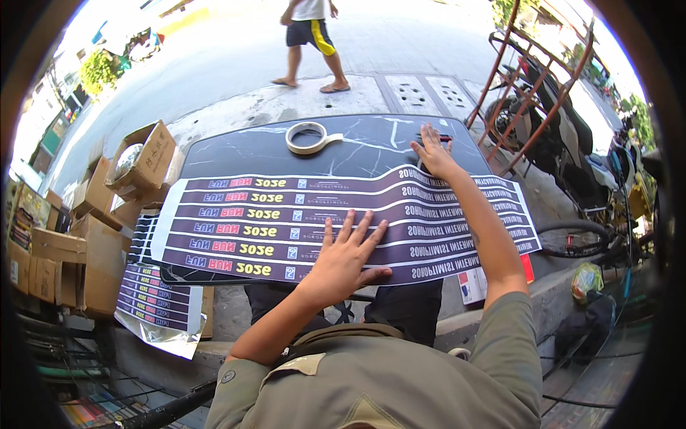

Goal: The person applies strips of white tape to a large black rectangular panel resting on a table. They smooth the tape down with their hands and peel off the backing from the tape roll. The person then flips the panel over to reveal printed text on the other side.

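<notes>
A long printed sheet [243,221] with dark purple banner strips and white edges lies across the black marble-patterned table [236,151], its right part rippled and its ends past the table's sides. My left hand [346,254] is pressed on the sheet near its middle, fingers spread. Beyond the sheet's far edge, my right hand [434,153] reaches out with its fingers stretched, beside a small dark and red object [444,138] partly covered by it. A roll of cream masking tape [307,149] rests on the table with a short end loose.
Another printed sheet [158,300] hangs at the table's left side. Opened cardboard boxes [146,161] are stacked at left. To the right stand a rusty metal frame [537,107] and a motorcycle [564,125]. A person [311,36] walks on the road ahead.
</notes>
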Demonstrator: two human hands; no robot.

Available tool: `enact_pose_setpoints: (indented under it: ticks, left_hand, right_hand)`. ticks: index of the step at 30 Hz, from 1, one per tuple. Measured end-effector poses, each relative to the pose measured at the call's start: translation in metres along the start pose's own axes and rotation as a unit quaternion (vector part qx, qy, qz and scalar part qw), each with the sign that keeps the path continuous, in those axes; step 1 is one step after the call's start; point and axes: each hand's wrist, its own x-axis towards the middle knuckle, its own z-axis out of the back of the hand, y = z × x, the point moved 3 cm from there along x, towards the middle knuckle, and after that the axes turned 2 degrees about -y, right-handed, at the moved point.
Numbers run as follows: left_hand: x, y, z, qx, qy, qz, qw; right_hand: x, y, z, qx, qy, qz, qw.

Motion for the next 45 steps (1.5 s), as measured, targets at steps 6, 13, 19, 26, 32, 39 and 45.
enact_pose_setpoints:
  ticks: [6,13,19,26,32,39,45]
  left_hand:
    - [0.001,0.003,-0.001,0.011,-0.007,0.017,1.0]
    - [0.016,-0.008,-0.014,-0.075,0.006,-0.037,0.996]
    - [-0.015,0.024,0.009,-0.035,-0.001,0.055,0.998]
    - [-0.069,0.078,0.039,-0.004,-0.079,0.18,0.981]
    - [-0.078,0.078,0.041,0.001,-0.075,0.194,0.978]
    - [-0.075,0.08,0.036,0.044,-0.079,0.218,0.972]
    - [-0.075,0.081,0.036,0.051,-0.092,0.209,0.972]
  right_hand:
    - [-0.105,0.017,0.024,0.084,-0.015,0.083,0.993]
    - [-0.135,-0.031,0.039,-0.003,-0.014,0.082,0.997]
    - [-0.107,-0.06,0.056,-0.065,-0.044,0.105,0.991]
    - [-0.152,0.012,0.035,-0.004,0.011,0.128,0.992]
    - [-0.145,0.026,0.034,-0.007,0.012,0.118,0.993]
    - [-0.194,-0.036,0.114,0.107,-0.347,0.173,0.916]
    - [-0.309,-0.166,0.105,0.333,-0.583,-0.045,0.74]
